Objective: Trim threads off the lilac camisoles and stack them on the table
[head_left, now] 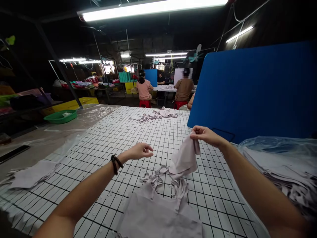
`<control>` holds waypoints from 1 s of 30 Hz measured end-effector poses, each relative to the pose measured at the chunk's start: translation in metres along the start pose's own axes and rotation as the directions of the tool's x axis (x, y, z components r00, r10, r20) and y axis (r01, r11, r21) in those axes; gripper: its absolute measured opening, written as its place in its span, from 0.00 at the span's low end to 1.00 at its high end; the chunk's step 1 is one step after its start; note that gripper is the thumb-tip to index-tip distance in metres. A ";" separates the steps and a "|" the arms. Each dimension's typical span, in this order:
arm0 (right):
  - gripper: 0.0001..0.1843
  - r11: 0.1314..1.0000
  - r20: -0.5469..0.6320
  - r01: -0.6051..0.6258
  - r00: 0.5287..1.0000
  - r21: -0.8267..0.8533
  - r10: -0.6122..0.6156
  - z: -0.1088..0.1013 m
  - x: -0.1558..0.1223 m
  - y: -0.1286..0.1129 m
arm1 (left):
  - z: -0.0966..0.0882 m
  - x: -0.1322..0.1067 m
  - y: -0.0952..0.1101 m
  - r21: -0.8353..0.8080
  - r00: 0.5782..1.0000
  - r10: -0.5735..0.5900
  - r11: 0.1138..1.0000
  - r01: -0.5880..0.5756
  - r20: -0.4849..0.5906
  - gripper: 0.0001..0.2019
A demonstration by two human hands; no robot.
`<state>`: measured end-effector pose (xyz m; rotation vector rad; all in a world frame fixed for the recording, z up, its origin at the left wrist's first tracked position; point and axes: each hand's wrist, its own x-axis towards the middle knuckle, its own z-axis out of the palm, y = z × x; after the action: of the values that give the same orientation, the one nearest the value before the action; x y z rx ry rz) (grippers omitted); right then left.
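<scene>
My right hand (201, 135) is raised over the table and pinches the top of a pale mauve camisole (184, 157), which hangs down in folds. A thin strap trails from its lower left side. My left hand (140, 151), with a dark beaded bracelet at the wrist, hovers left of it. Its fingers are slightly curled and apart, with nothing between them. Directly before me lies a stack of similar camisoles (160, 215), their looped straps pointing away from me. The lower end of the held camisole hangs close to these straps.
A white table with a black grid (111, 132) carries a far heap of mauve cloth (160, 114), cloth pieces (34, 175) at left and a bagged pile (277, 162) at right. A blue board (255, 89) stands at right. Left are a green basin (60, 116) and phone (15, 153). People sit beyond.
</scene>
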<state>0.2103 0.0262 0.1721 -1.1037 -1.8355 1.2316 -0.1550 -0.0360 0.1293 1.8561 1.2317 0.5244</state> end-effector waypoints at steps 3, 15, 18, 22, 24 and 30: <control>0.21 0.999 -0.013 -0.010 1.000 -0.034 0.010 0.010 0.007 -0.012 | 0.038 0.008 0.025 -0.175 0.998 0.044 0.984 -0.034 0.051 0.21; 0.11 0.984 -0.346 0.172 0.921 -0.052 -0.180 0.092 0.029 -0.059 | 0.058 0.074 0.106 -0.037 0.847 0.203 0.967 -0.253 -0.491 0.19; 0.14 0.963 -0.362 0.259 0.893 -0.072 -0.267 0.081 0.028 -0.052 | 0.041 0.083 0.104 0.008 0.848 0.230 0.966 -0.257 -0.477 0.12; 0.31 0.978 -0.263 0.191 0.942 -0.086 -0.208 0.059 0.022 -0.018 | 0.014 0.085 0.103 -0.162 0.914 0.203 0.948 -0.273 -0.352 0.15; 0.42 0.993 -0.067 0.120 0.990 -0.014 -0.120 0.055 0.020 0.004 | 0.003 0.083 0.106 -0.265 0.941 0.199 0.925 -0.273 -0.275 0.15; 0.44 0.986 0.226 0.050 0.970 0.162 -0.086 0.077 0.017 0.041 | -0.016 0.078 0.116 -0.499 0.970 0.190 0.833 -0.240 -0.149 0.15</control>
<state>0.1482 0.0202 0.1083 -0.8333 -1.8929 1.4868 -0.0683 0.0198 0.2255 1.5198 0.8279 0.9744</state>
